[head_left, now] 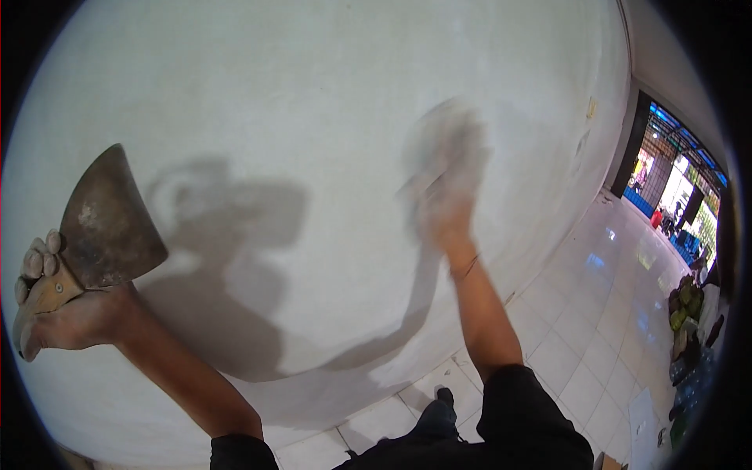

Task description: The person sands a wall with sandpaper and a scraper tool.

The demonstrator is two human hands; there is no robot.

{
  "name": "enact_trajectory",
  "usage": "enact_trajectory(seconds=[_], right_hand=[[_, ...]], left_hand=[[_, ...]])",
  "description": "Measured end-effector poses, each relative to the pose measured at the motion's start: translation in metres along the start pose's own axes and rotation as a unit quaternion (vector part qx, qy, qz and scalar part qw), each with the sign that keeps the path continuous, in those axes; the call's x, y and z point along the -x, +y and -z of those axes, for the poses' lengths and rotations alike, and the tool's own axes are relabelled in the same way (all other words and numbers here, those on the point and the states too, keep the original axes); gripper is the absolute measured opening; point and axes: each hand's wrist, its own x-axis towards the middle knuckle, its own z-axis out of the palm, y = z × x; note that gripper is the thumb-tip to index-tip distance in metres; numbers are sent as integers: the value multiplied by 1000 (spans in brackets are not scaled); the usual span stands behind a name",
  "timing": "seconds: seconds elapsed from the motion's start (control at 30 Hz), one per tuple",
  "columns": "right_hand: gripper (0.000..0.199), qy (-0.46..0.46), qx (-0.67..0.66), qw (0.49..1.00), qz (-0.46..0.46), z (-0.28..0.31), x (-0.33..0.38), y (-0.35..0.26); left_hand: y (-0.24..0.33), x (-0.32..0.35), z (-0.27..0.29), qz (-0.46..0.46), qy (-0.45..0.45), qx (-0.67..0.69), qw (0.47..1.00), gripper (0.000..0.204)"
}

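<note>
At the far left, my left hand (78, 319) is closed round the wooden handle of a wide scraper (110, 223). Its broad, flared metal blade is dull brown-grey with a pale smear, and it points upward. Whitish material coats the fingertips of this hand. My right hand (448, 207) is raised in front of the pale wall (345, 102), smeared by motion. A greyish blur surrounds its fingers, with a thin dark edge on the left side; whether it grips a tool cannot be made out. Shadows of my arms and the scraper fall on the wall between my hands.
White floor tiles (580, 329) run along the wall's foot and off to the right. A barred doorway (677, 176) opens at the far right. Assorted bundles and items (688, 305) lie along the right side, near a flat white sheet (642, 423).
</note>
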Motion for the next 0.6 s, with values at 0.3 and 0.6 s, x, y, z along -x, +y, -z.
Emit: enact_trajectory(seconds=[0.3,0.6], right_hand=[[75,-39,48,991,119,1,23,-28],[78,-45,26,994,101,1,1,-53]], left_hand=[[4,-11,12,-28,-10,-46,999,67],[8,5,-9,-32,55,-107,992,66]])
